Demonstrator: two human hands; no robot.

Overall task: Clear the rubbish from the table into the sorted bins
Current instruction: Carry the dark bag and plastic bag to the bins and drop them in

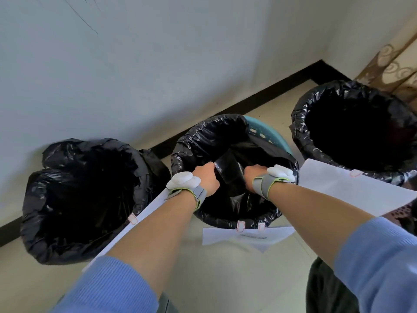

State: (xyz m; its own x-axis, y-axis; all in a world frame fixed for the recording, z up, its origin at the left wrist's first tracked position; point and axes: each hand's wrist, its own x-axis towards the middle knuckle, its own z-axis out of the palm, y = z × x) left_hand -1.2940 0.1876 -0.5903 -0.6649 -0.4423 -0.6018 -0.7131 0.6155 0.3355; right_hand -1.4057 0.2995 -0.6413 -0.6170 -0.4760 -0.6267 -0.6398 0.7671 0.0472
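Head view, disposal stage. A black glossy object (228, 169), its kind not discernible, is held over the mouth of the middle bin (270, 136), a teal bin with a black liner at the centre of the frame. The object is gripped from 9 o'clock by the left hand (207, 178), fingers curled round its edge, and from 3 o'clock by the right hand (252, 177), whose fingertips are hidden behind it. A second lined bin (67, 245) is seen at 8 o'clock and a third (302, 123) at 2 o'clock. A paper label (243, 236) is clipped to the middle bin's near rim at 6 o'clock. The object is judged to be at the point of release: it has been carried to a bin but not yet dropped. The contents of the bins are lost in shadow, and the table is out of view, so the amount of rubbish left cannot be told.
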